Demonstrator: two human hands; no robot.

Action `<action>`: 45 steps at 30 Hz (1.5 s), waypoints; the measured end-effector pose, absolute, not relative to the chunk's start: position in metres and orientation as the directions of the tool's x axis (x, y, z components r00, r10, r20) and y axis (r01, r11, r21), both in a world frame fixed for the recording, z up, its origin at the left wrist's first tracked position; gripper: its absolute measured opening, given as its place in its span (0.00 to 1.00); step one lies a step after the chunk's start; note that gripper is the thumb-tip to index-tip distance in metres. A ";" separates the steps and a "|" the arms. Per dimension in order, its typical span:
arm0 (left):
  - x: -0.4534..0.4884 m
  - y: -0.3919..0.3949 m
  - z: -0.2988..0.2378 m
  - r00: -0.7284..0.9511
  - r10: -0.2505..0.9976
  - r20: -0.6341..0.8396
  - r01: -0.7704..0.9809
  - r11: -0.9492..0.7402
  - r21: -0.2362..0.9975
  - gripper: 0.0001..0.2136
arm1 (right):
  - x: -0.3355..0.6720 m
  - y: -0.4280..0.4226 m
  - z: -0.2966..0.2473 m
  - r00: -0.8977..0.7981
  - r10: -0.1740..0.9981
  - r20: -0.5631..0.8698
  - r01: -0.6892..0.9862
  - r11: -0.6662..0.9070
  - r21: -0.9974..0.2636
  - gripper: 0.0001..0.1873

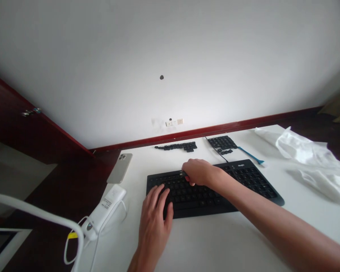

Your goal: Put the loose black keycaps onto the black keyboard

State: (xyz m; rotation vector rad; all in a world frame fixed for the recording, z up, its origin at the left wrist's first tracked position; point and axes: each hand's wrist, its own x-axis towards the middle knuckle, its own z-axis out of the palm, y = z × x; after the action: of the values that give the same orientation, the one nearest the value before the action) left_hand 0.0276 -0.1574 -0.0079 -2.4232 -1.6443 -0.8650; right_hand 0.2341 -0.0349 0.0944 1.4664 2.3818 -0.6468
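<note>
A black keyboard [243,181] lies across the white table [215,241]. My left hand [154,213] rests flat on its near left corner, fingers stretched out over the keys. My right hand [198,172] reaches to the keyboard's upper row, fingers curled and pinched on something small at the top edge, maybe a keycap; I cannot make it out. Behind the keyboard lie a row of loose black keycaps [177,146] and a further cluster of keycaps [223,144]. A blue pry tool [251,155] lies next to that cluster.
A phone [119,168] lies face down at the table's left edge, with a white power bank [103,211] and its white cable [73,241] nearer me. Crumpled white plastic [311,158] covers the right side. A white wall with sockets [175,122] stands behind.
</note>
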 end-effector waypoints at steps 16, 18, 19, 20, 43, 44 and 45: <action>0.034 -0.184 -0.014 0.305 0.802 0.514 0.924 -0.379 0.043 0.25 | 0.273 0.016 0.062 -0.240 0.958 0.160 0.945 0.268 -0.190 0.20; 0.034 -0.184 -0.014 0.311 0.800 0.514 0.922 -0.385 0.041 0.26 | 0.275 0.020 0.051 -0.259 0.952 0.165 0.939 0.288 -0.186 0.21; 0.034 -0.184 -0.014 0.312 0.801 0.511 0.922 -0.384 0.039 0.26 | 0.276 0.021 0.046 -0.273 0.948 0.165 0.936 0.301 -0.181 0.22; 0.034 -0.184 -0.014 0.309 0.804 0.508 0.924 -0.380 0.039 0.25 | 0.276 0.022 0.043 -0.285 0.944 0.164 0.934 0.313 -0.175 0.23; 0.036 -0.184 -0.010 0.274 0.844 0.461 0.927 -0.360 0.107 0.23 | 0.256 0.013 0.035 -0.404 0.913 0.053 0.902 0.408 -0.145 0.22; 0.036 -0.184 -0.010 0.274 0.843 0.463 0.925 -0.363 0.114 0.23 | 0.254 0.010 0.036 -0.423 0.905 0.049 0.894 0.425 -0.142 0.22; 0.036 -0.183 -0.009 0.273 0.842 0.465 0.923 -0.366 0.120 0.23 | 0.251 0.007 0.037 -0.443 0.895 0.048 0.885 0.445 -0.139 0.21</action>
State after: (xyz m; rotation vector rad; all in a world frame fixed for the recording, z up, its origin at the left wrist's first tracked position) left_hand 0.0360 -0.1834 -0.0092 -2.3622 -1.6569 -0.6909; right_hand 0.2507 0.0074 0.0369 1.7114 2.7654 -0.1528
